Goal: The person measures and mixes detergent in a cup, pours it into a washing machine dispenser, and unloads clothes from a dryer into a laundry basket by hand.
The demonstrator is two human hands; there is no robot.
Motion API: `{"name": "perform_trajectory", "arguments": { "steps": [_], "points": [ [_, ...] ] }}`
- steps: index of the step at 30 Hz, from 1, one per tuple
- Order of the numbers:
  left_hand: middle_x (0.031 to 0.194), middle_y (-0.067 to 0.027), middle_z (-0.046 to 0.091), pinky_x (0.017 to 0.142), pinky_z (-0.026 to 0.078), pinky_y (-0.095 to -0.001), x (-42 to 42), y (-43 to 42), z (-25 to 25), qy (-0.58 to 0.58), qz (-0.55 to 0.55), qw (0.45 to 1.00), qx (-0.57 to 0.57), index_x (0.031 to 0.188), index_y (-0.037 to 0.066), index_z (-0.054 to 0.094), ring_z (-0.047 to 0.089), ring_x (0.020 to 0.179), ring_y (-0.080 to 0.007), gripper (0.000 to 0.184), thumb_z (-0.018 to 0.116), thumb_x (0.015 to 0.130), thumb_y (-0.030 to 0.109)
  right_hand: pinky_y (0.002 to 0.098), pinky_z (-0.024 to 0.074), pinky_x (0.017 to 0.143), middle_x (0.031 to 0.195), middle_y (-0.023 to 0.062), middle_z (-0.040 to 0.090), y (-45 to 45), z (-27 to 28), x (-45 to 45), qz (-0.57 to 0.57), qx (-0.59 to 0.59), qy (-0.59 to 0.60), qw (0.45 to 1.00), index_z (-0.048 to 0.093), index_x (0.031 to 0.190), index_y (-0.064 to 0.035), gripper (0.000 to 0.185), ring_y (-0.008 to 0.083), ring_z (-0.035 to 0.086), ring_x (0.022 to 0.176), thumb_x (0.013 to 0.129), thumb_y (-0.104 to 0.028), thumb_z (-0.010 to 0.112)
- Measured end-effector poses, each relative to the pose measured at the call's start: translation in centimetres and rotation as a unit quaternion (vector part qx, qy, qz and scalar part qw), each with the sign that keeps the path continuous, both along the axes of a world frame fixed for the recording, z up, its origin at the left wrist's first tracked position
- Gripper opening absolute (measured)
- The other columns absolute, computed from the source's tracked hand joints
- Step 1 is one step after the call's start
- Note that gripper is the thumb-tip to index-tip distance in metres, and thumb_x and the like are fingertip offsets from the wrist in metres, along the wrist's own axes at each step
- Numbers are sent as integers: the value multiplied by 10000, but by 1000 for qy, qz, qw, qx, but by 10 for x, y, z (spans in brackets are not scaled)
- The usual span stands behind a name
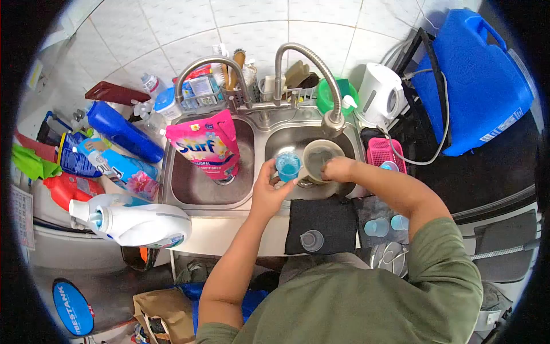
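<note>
My left hand (269, 186) is closed around a clear plastic cup (288, 165) of blue, foamy liquid, over the right sink basin. Close against it is a cream dipper (312, 150) with greyish contents, its short handle pointing toward my left thumb; I cannot tell whether the thumb grips it. My right hand (339, 170) reaches over the dipper's right side, fingers curled together at or inside the rim. What those fingers hold, if anything, is hidden. A metal faucet head (333, 122) hangs just above the dipper.
A pink Surf pouch (206, 143) stands in the left basin. Clear cups (312, 241) and bluish cups (376, 227) sit on dark cloths (321, 215) at the front. Bottles (143, 225) crowd the left; a white kettle (379, 94), pink basket (382, 150) and blue jerrycan (472, 86) stand right.
</note>
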State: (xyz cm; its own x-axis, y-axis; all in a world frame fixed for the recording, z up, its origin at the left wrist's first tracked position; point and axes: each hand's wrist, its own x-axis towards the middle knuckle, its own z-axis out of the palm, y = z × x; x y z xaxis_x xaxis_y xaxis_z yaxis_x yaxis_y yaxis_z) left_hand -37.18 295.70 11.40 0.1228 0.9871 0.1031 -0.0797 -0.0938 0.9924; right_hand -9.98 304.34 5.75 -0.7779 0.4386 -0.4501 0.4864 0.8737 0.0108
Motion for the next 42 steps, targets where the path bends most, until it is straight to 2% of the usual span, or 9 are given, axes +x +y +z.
{"name": "perform_trajectory", "arguments": {
  "steps": [5, 8, 10, 13, 17, 23, 29, 33, 42],
  "points": [
    [1200, -113, 582, 960, 487, -377, 5, -18, 20, 13, -14, 1000, -4, 1305, 27, 467, 584, 1120, -195, 625, 793, 777, 96, 447, 543, 737, 899, 142, 684, -22, 35, 6, -99, 21, 312, 945, 659, 921, -49, 130, 359, 671, 846, 852, -149, 612],
    [1194, -82, 609, 954, 467, -356, 12, -28, 33, 23, -24, 999, -1, 1316, 45, 468, 597, 1094, -177, 639, 798, 770, 83, 379, 534, 692, 864, 153, 676, -62, 103, 11, -323, 37, 480, 814, 652, 918, -30, 113, 320, 674, 773, 864, -128, 666],
    [1187, -69, 619, 948, 461, -348, 23, -32, 44, 30, -29, 999, 12, 1322, 51, 463, 603, 1081, -168, 646, 796, 769, 66, 307, 521, 664, 802, 103, 678, -84, 148, 31, -411, 70, 539, 732, 648, 918, -8, 139, 140, 647, 713, 895, -141, 678],
    [1174, -80, 618, 934, 475, -357, 46, -43, 55, 34, -32, 999, 28, 1313, 50, 465, 604, 1076, -175, 639, 794, 765, 61, 252, 535, 676, 843, 70, 682, -107, 215, 64, -376, 6, 717, 587, 582, 984, -13, 65, 123, 663, 771, 964, -73, 597],
    [1171, -95, 613, 908, 495, -348, 95, -57, 65, 36, -20, 999, 23, 1307, 50, 465, 605, 1073, -183, 634, 793, 764, 57, 265, 544, 701, 880, 98, 684, -134, 287, 77, -293, -59, 734, 609, 573, 1007, 19, 105, 135, 668, 787, 950, -59, 614],
    [1161, -108, 627, 902, 505, -331, 173, -83, 75, 42, 30, 997, 52, 1306, 31, 474, 612, 1061, -186, 630, 793, 764, 62, 254, 532, 695, 861, 77, 680, -131, 273, 88, -220, -166, 625, 730, 568, 943, 12, 73, 114, 660, 782, 952, -52, 601],
    [1124, -95, 646, 902, 500, -308, 218, -108, 88, 5, 70, 995, 69, 1263, 11, 491, 631, 1006, -162, 577, 778, 763, 27, 255, 517, 657, 790, 57, 666, -143, 303, 114, -111, 19, 495, 861, 548, 924, -1, 68, 98, 648, 741, 955, -52, 583],
    [1121, -87, 649, 891, 495, -303, 229, -115, 101, 21, 91, 992, 79, 1262, 20, 497, 622, 1019, -151, 578, 778, 758, 19, 320, 519, 601, 699, 108, 652, -138, 292, 116, -110, -157, 594, 782, 571, 935, -12, 86, 177, 666, 648, 911, -84, 612],
    [1132, -88, 647, 910, 497, -300, 232, -111, 110, 32, 132, 989, 65, 1266, 23, 483, 621, 1041, -155, 573, 766, 769, -13, 255, 510, 668, 767, 36, 645, -135, 307, 121, -143, -144, 553, 808, 567, 948, -3, 75, 87, 620, 722, 951, -73, 593]
  ]
}}
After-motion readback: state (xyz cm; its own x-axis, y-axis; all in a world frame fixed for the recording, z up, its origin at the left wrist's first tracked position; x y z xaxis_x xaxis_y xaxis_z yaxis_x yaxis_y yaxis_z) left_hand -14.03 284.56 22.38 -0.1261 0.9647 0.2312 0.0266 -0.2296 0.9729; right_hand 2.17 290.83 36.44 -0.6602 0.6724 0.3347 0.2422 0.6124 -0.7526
